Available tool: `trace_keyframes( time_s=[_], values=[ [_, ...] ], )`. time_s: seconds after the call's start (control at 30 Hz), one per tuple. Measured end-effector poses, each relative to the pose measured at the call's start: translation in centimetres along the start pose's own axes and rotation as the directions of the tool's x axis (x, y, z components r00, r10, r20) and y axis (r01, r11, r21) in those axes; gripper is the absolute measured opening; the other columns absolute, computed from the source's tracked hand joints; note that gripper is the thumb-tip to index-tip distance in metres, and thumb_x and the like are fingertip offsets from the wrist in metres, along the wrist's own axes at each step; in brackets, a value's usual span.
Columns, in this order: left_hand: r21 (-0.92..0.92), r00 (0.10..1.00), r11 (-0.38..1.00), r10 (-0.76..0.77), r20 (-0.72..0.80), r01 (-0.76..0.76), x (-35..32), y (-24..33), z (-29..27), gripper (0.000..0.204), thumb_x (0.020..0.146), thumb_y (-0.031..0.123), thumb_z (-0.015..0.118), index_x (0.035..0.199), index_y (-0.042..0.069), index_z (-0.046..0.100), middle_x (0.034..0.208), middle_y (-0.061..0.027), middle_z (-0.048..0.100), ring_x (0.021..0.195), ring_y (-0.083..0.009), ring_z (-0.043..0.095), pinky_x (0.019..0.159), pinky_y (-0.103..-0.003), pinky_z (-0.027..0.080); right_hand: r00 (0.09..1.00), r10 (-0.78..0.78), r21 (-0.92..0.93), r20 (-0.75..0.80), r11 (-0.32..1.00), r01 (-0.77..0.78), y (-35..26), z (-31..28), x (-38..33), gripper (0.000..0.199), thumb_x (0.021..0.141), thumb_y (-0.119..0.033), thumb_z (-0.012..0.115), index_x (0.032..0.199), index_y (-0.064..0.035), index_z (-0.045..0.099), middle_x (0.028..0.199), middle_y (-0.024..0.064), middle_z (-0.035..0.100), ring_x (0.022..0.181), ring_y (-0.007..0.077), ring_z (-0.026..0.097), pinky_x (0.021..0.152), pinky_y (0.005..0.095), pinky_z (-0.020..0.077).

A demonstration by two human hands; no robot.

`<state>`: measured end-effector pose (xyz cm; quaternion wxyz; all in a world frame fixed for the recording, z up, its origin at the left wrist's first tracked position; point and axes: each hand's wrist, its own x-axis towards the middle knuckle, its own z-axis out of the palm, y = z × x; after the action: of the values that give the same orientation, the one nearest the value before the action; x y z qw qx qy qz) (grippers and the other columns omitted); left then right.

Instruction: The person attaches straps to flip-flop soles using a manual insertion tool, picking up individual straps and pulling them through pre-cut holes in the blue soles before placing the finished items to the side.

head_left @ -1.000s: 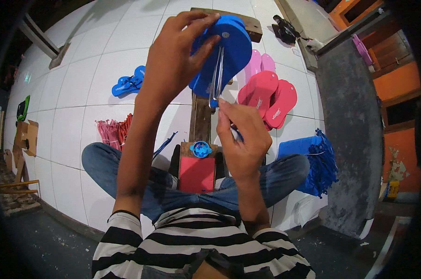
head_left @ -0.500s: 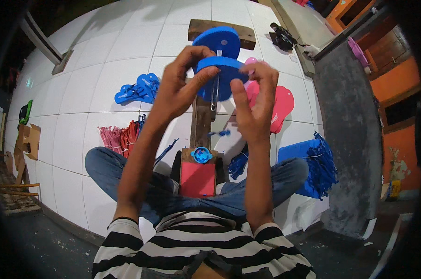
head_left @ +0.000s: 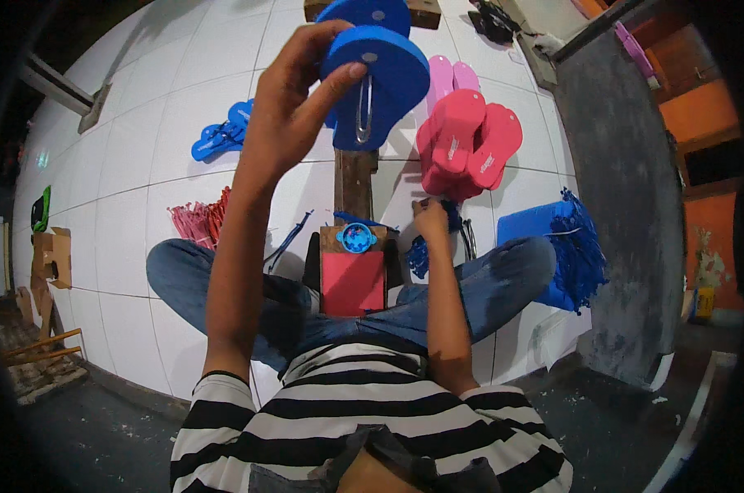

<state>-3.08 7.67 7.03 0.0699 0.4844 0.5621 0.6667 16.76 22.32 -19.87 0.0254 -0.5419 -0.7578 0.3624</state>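
Observation:
My left hand [head_left: 294, 103] is raised over the wooden beam, its thumb and fingers closed round the edge of a blue flip-flop sole [head_left: 405, 78]. A long metal loop [head_left: 363, 111] stands against the face of this sole, below a pale round hole. Another blue sole [head_left: 388, 12] shows just behind it. My right hand [head_left: 432, 220] is low on the right, its fingers closed at a bunch of dark blue flip-flop straps [head_left: 419, 257]; the fingertips are partly hidden. A small blue bowl [head_left: 357, 238] with bits inside sits on a wooden block with a red pad [head_left: 353, 283].
Pink and red soles [head_left: 458, 131] lie stacked at right. Blue flip-flops [head_left: 220, 140] and pink and red straps [head_left: 195, 218] lie at left. Beside my right knee are blue sheets [head_left: 524, 222] topped with blue straps [head_left: 573, 255]. A wooden beam [head_left: 354, 185] runs ahead.
My right hand has left the blue sole and come down to the straps at right. My left hand keeps hold of the sole, now higher in view; its metal loop shows more fully.

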Motion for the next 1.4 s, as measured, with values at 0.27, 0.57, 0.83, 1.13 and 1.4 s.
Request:
trace_keyframes(
  time_s=[0.27,0.57,0.83,1.13,1.4],
  values=[
    [-0.009,0.999,1.0,-0.027,0.038,0.027,0.3,0.1,-0.4,0.037,0.09,0.01,0.065,0.123,0.001,0.051,0.109,-0.01,0.062,0.1,-0.0159,0.061,0.085,-0.031,0.052,0.901,0.225,-0.202,0.371,0.966,-0.158,8.8,15.2,6.7,0.05,0.086,-0.04,0.043,0.115,-0.0039,0.065,0.119,0.0215,0.062,0.115,0.0339,0.058,0.097,0.0418,0.0459],
    [0.072,0.997,0.995,-0.07,0.012,0.069,0.2,0.5,-0.9,0.038,0.089,0.013,0.067,0.121,0.001,0.052,0.111,-0.0107,0.062,0.103,-0.0185,0.061,0.085,-0.031,0.053,0.99,-0.023,0.882,-0.137,0.452,0.133,-0.9,9.3,3.8,0.025,0.093,-0.022,0.05,0.099,-0.0013,0.064,0.081,0.0124,0.061,0.07,0.0195,0.064,0.067,0.0336,0.0534],
    [0.269,0.997,0.963,0.008,-0.078,0.014,-0.5,1.2,-0.4,0.03,0.094,0.012,0.058,0.121,0.0,0.053,0.112,-0.0134,0.061,0.105,-0.0188,0.059,0.09,-0.032,0.049,0.914,-0.398,0.966,-0.074,0.2,0.165,-12.8,-6.4,-7.6,0.028,0.096,-0.017,0.056,0.116,0.0018,0.06,0.094,0.0116,0.065,0.086,0.0224,0.066,0.077,0.0367,0.0558],
    [0.34,0.969,0.924,-0.102,-0.224,0.176,-12.8,-5.8,2.9,0.019,0.09,0.01,0.061,0.106,0.001,0.057,0.091,-0.0101,0.06,0.083,-0.0164,0.057,0.076,-0.031,0.045,0.889,-0.395,0.963,-0.231,0.036,0.266,-13.1,-12.0,-8.8,0.027,0.096,-0.01,0.055,0.117,0.0062,0.06,0.086,0.007,0.059,0.076,0.0139,0.052,0.072,0.0316,0.0468],
    [0.827,0.777,0.524,-0.6,0.191,0.202,-25.2,-17.5,9.3,0.054,0.076,0.033,0.072,0.121,0.008,0.057,0.126,-0.0154,0.05,0.11,-0.0382,0.049,0.092,-0.046,0.043,0.911,-0.312,0.937,-0.269,0.136,0.323,-12.0,-12.8,-9.5,0.032,0.097,-0.016,0.055,0.118,0.0087,0.057,0.082,0.0045,0.054,0.074,0.0126,0.049,0.068,0.029,0.0423]
  ],
)
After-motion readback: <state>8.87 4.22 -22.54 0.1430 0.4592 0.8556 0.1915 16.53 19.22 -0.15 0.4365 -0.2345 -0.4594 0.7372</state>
